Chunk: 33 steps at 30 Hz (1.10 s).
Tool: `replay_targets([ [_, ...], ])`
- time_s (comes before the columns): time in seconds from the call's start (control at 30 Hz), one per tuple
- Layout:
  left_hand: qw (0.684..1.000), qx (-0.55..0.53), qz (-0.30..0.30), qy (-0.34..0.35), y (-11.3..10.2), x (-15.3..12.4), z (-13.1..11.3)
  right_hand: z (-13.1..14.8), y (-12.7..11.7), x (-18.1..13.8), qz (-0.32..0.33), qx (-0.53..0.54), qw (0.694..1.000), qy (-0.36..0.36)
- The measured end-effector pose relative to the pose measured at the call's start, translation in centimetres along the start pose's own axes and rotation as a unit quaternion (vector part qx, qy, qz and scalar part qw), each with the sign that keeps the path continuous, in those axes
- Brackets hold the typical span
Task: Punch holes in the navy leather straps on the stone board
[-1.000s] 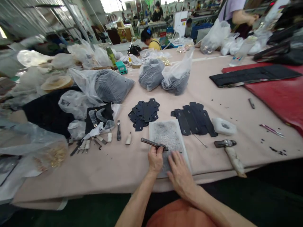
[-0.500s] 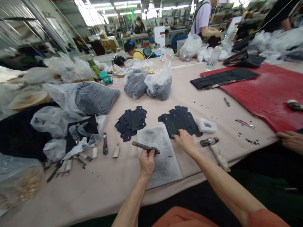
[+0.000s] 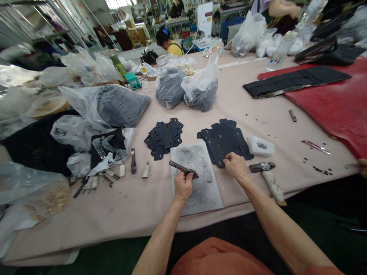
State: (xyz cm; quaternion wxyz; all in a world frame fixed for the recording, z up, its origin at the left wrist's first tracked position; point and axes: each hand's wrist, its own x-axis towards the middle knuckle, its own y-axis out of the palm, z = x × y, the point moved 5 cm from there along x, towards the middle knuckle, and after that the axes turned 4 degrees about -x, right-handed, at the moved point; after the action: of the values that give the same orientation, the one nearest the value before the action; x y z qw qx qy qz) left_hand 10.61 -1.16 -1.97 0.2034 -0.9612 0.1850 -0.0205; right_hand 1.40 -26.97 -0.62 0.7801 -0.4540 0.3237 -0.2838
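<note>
My left hand is closed around a dark metal punch-like tool, held slanted above a white board speckled with black marks. At the near edge of a pile of dark slotted strips, my right hand has its fingers pinched on the end of one strip; the fingertips are partly hidden. A second, looser pile of dark slotted pieces lies beyond the board to the left. Right of my right hand are a hammer with a wrapped handle and a white block with a dark patch.
Several hand tools and plastic bags occupy the left side. Two filled bags stand farther back. At the right are a red sheet, a long black piece, tweezers and small black bits. Other people are beyond the table.
The view has shifted, tilting downward. My left hand still holds the tool over the board, and my right hand stays at the near edge of the strip pile.
</note>
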Motion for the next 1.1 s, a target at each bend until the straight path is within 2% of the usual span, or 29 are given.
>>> replay_targets([
  [0.07,1.000,0.004,-0.006,-0.001,0.0,-0.1,-0.3,-0.4,-0.1,-1.5,-0.045,-0.031,0.998,-0.021],
  [0.13,1.000,-0.006,-0.007,-0.005,0.0,-0.2,-0.5,0.3,-0.5,-3.5,-0.135,-0.065,0.984,-0.101],
  [0.2,1.000,-0.013,-0.007,-0.008,0.1,-0.2,-0.6,1.5,-0.3,-5.5,-0.151,-0.040,0.970,-0.184],
  [0.27,1.000,-0.012,-0.006,-0.012,0.2,-0.2,-0.5,3.0,0.7,-7.5,-0.084,0.003,0.962,-0.259],
  [0.33,1.000,-0.006,-0.007,-0.018,0.3,-0.2,-0.3,4.1,1.9,-9.9,-0.011,-0.012,0.959,-0.283],
  [0.43,1.000,-0.007,-0.007,-0.007,0.3,-0.3,-0.2,5.0,2.5,-14.4,-0.030,-0.095,0.954,-0.283],
  [0.47,1.000,-0.004,-0.009,-0.003,0.3,-0.3,-0.2,5.3,2.8,-16.0,-0.017,-0.082,0.950,-0.300],
  [0.53,1.000,0.002,-0.009,-0.003,0.2,-0.3,0.0,5.6,3.7,-18.7,0.097,0.027,0.938,-0.332],
  [0.57,1.000,0.004,-0.007,-0.007,0.2,-0.2,0.0,5.4,3.8,-19.1,0.134,0.085,0.938,-0.307],
  [0.6,1.000,0.000,-0.004,-0.009,0.2,-0.2,0.1,5.1,3.7,-18.9,0.142,0.127,0.940,-0.284],
  [0.63,1.000,-0.005,-0.001,-0.010,0.2,-0.2,0.1,4.9,3.2,-18.0,0.111,0.152,0.943,-0.273],
  [0.7,1.000,-0.010,0.000,-0.010,0.1,-0.1,0.1,4.6,1.4,-14.8,-0.009,0.165,0.945,-0.282],
  [0.77,1.000,-0.005,-0.002,-0.009,0.0,0.0,0.0,4.0,0.0,-10.5,-0.104,0.092,0.956,-0.257],
  [0.8,1.000,-0.002,-0.002,-0.012,-0.1,0.0,-0.1,3.5,-0.4,-8.2,-0.125,0.045,0.966,-0.223],
  [0.93,1.000,-0.007,0.009,-0.026,-0.1,0.0,0.1,2.8,-1.5,-1.8,-0.153,-0.086,0.973,-0.153],
  [1.1,1.000,-0.014,0.010,-0.019,-0.1,0.1,-0.1,2.5,-1.6,0.8,-0.142,-0.165,0.973,-0.082],
])
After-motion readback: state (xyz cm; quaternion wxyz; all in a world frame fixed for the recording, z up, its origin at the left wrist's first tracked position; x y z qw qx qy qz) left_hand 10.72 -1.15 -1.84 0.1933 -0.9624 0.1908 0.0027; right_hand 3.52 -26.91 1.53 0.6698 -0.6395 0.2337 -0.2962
